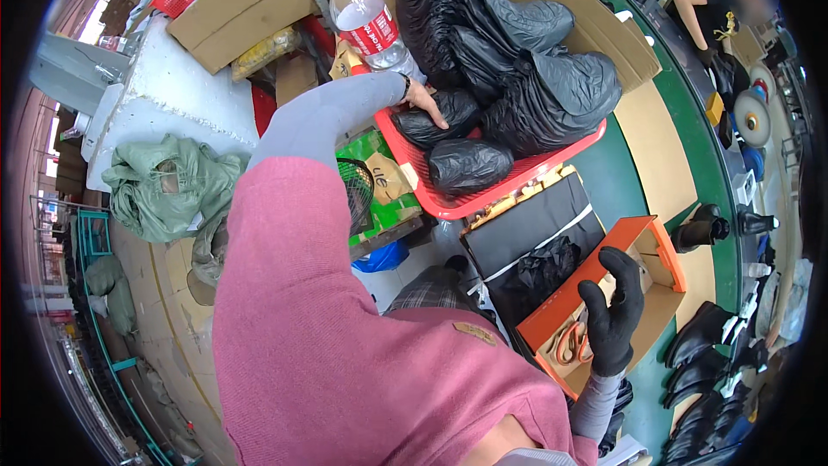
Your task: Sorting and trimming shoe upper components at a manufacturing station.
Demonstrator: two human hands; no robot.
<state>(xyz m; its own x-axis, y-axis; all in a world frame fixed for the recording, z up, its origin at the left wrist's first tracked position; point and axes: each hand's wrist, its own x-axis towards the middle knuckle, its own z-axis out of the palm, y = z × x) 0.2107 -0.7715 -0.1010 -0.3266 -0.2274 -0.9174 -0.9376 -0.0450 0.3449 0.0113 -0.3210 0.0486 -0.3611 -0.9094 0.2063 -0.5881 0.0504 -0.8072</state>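
Observation:
My left hand, bare, reaches over the left side of a red plastic basket. It is closed on a black plastic-wrapped bundle; one digit lies along the bundle and the other fingers are mostly hidden. Close by in the basket lies another black-wrapped bundle, and several larger ones are heaped behind it. My right hand wears a black glove. Its fingers are apart and hold nothing, raised over an orange cardboard box in which a pair of orange-handled scissors lies.
A clear bottle with a yellow cap stands beside the basket. Black shoes line the green bench on the right. A green sack sits at left. Another person works at far right. Crumpled black plastic lies before the orange box.

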